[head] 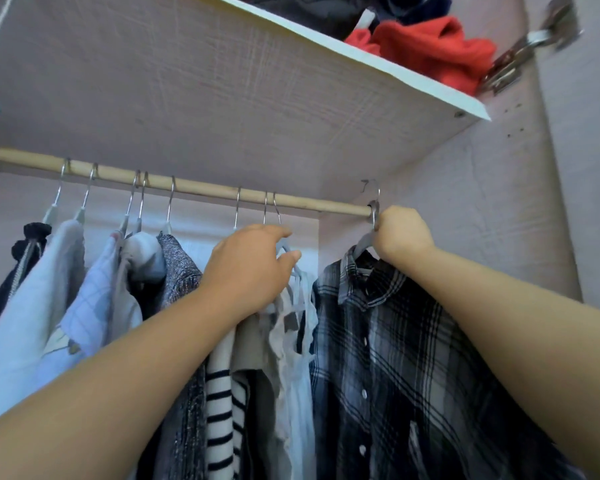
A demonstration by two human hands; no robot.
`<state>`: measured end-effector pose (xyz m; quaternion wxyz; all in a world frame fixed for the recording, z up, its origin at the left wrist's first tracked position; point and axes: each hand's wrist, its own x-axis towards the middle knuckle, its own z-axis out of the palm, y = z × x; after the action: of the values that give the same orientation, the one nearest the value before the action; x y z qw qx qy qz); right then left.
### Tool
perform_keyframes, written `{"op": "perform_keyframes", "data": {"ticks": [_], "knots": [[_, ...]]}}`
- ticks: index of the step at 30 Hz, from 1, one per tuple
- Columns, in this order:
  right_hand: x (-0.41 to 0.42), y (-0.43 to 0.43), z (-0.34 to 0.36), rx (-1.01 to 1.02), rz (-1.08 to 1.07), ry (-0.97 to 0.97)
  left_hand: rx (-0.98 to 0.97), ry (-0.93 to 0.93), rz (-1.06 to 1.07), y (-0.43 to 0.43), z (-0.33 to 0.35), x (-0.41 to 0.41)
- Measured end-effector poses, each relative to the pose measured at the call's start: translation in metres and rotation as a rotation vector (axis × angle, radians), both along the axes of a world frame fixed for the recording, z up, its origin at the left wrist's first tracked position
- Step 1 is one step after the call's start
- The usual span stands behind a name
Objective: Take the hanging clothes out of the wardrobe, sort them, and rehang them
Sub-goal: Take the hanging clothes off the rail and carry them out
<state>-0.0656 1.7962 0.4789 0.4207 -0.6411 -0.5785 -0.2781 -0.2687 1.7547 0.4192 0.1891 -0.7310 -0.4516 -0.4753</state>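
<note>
Grey plaid shirt (413, 358) looks soft and light, so I grip its stiff hanger (362, 242) neck in my right hand (404, 235); my left hand (250, 268) clasps a neighbouring hanger (284, 250).

Pale pink woodgrain shelf (222, 98) overhead, matching side panel (482, 202), metal hinge (510, 64) upper right.

Wardrobe interior under soft, diffuse indoor light reaching in from the viewer's side; the shelf underside (222, 81) is evenly lit and shadows are faint. Shade deepens between the hanging clothes (291, 375) toward the bottom edge. Wide-angle distortion bows the rail (201, 186) and stretches the corners (the hinge (513, 60), upper right, is smeared). The red jumper (430, 46) is soft, slightly out of focus.
</note>
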Motion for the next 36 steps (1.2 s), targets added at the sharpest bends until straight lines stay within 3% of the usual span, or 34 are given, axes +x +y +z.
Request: {"op": "perform_keyframes", "data": {"ticks": [9, 21, 30, 36], "knots": [[0.001, -0.04, -0.044, -0.145, 0.015, 0.052, 0.054, 0.067, -0.045, -0.045, -0.016, 0.015], [0.005, -0.16, -0.071, -0.159, -0.182, 0.057, -0.142, 0.062, -0.201, -0.095, -0.064, 0.008], [0.013, -0.287, -0.097, -0.203, -0.067, 0.125, -0.245, 0.068, -0.379, -0.161, -0.099, 0.056], [0.017, -0.377, -0.109, -0.235, -0.036, 0.187, -0.196, 0.017, -0.542, -0.228, -0.108, 0.105]]}}
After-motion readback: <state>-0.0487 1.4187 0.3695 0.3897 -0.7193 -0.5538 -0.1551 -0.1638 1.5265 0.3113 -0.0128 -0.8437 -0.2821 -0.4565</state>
